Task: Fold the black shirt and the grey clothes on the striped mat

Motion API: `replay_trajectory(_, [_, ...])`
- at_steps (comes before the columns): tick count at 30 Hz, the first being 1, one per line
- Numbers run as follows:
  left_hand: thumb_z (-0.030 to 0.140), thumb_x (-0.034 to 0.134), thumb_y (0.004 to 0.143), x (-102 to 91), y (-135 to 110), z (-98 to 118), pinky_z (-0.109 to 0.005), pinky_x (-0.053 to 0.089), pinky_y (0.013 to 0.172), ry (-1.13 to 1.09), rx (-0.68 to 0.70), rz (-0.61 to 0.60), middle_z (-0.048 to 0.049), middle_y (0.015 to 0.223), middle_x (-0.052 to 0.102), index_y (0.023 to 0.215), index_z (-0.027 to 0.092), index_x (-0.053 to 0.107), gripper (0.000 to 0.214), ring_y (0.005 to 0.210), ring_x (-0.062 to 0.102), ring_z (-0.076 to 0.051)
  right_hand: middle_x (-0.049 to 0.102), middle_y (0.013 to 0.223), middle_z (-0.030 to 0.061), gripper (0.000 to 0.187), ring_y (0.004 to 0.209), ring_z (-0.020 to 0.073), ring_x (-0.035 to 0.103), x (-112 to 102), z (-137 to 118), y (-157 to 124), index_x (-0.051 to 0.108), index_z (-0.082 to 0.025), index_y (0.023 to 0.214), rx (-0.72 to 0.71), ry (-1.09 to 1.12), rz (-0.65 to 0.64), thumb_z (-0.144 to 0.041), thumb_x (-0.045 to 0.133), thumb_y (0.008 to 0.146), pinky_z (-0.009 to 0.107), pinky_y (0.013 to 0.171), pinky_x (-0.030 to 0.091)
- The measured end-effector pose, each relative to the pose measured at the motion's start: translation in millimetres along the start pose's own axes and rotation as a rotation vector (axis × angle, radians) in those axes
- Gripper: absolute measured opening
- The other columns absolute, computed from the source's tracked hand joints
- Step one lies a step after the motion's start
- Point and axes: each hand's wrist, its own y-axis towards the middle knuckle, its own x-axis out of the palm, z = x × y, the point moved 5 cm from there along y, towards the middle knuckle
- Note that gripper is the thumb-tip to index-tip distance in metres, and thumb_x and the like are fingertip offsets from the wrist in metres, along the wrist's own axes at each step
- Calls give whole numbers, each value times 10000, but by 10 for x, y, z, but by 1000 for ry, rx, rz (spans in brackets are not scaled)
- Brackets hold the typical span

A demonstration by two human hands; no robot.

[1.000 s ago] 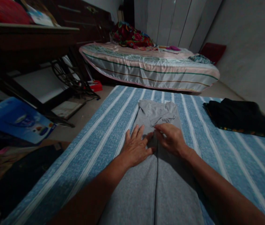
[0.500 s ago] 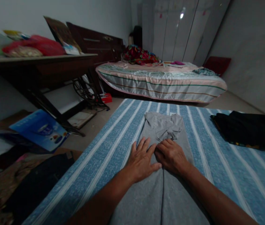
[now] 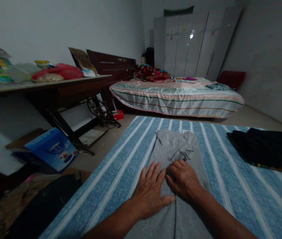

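Observation:
A long, folded grey garment [image 3: 162, 146] lies lengthwise on the blue-and-white striped sheet [image 3: 116, 176]. Its far end is rumpled, with bunched cloth just beyond my hands, and a dark line runs down its middle towards me. My left hand [image 3: 149, 191] rests flat on the left half, fingers spread and thumb reaching towards that line. Right beside it, my right hand [image 3: 183, 179] is curled with bent fingers against the cloth near the bunched part. The fingertips of the right hand are partly hidden, but they appear to grip the fabric.
Folded black clothing [image 3: 265, 147] lies to the right on the sheet. Beyond stands a bed [image 3: 175, 99] with a floral bundle [image 3: 153, 73]. To the left are a cluttered sewing-machine table [image 3: 76, 83] and a blue box [image 3: 53, 149]; dark cloth [image 3: 48, 202] lies near the left edge.
The view has tilted up, so everything sits lower in the picture. Both hands keep nearly the same places on the grey garment.

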Motion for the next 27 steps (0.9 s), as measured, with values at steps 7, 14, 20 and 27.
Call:
replay_trajectory(7, [159,492,781,-387,482,-28,-333,384,1019,-86,36,111,-111,1313,547,1155,156,583,385,1225,493,-221,564,787,48,91,793,202,484,23,1,8,578,-184,754,4,29,22,-203,554,840,318,709,357])
replay_trajectory(14, [108,381,874,-391,983,73,-346,383,1029,-99,-124,407,-169,1263,558,1073,70,593,294,1175,524,-240,574,812,47,104,773,199,491,25,24,2,606,-188,862,-14,76,80,-170,504,867,322,698,372])
replay_trajectory(20, [136,410,901,-210,906,-53,-333,300,1108,-44,-1,553,-130,1338,506,1092,105,580,258,1270,430,-217,585,788,50,123,774,199,516,51,16,6,599,-188,781,-8,94,47,-168,506,859,321,713,409])
replay_trajectory(27, [166,389,908,-92,974,-70,-392,336,1084,-46,47,594,-154,1333,501,1090,103,584,274,1286,413,-252,652,749,41,225,679,167,591,-202,149,219,653,-201,775,146,227,-99,-249,452,862,262,626,439])
